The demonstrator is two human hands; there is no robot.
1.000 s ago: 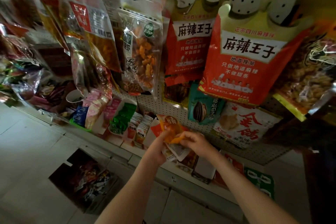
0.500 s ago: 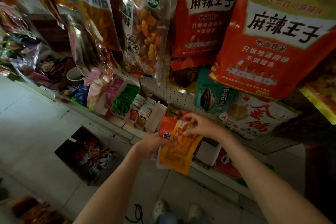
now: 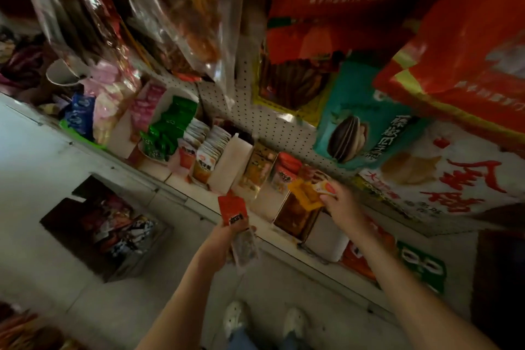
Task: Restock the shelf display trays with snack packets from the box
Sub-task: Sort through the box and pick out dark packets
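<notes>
White shoes (image 3: 235, 318) are standing on the floor. Ahead of them, the left grip (image 3: 224, 240) is holding a red packet (image 3: 233, 209) and a greyish packet (image 3: 245, 248). The right grip (image 3: 339, 204) is pinching orange packets (image 3: 305, 193) just above a brown display tray (image 3: 295, 221) on the shelf (image 3: 181, 196). The box (image 3: 56, 214) is lying open on the floor at left, with packets inside. A teal seed bag (image 3: 355, 128) is hanging beyond.

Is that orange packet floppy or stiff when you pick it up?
Probably floppy: the orange packet looks crumpled and uneven where the right hand pinches its end. Likely light too, since that pinch alone holds it up over the tray.
</notes>
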